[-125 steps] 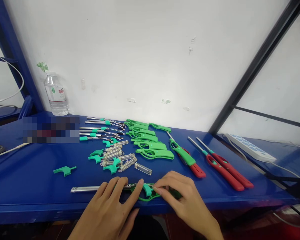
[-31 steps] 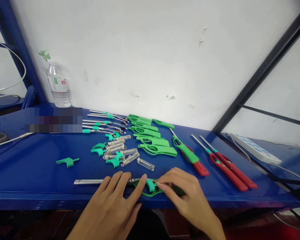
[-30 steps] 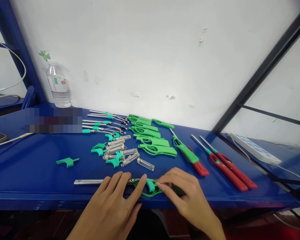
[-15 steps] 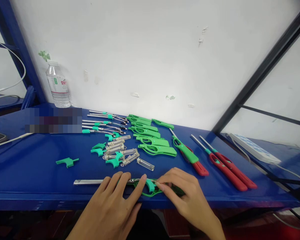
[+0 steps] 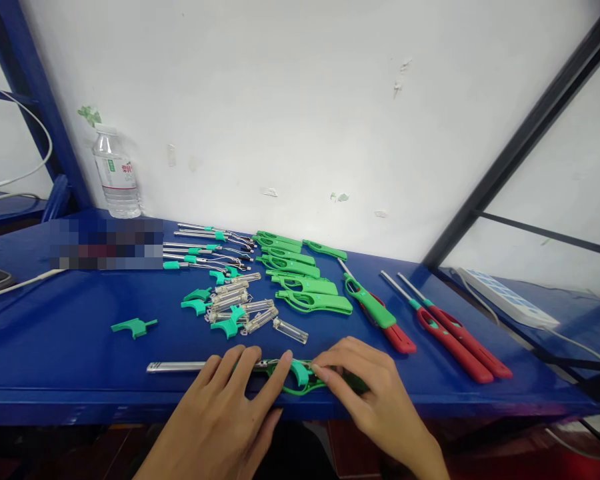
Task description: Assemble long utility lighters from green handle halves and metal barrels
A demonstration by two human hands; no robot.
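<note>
"Where did the lighter (image 5: 296,393) lie?"

"By the table's (image 5: 55,340) front edge, uncovered; rod (image 5: 175,367) and trigger (image 5: 300,374) appeared fitted, loose tanks (image 5: 291,331) farther back. Left hand (image 5: 215,413) gripped it; right hand (image 5: 375,393) pinched a small part, unclear which."

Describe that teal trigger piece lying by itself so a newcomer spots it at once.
On the blue table, find the clear bottle standing at the back left. Come forward from it toward the near edge to a small teal trigger piece, left of the clear tubes. The other loose triggers lie in or beside that cluster; this one sits alone.
</note>
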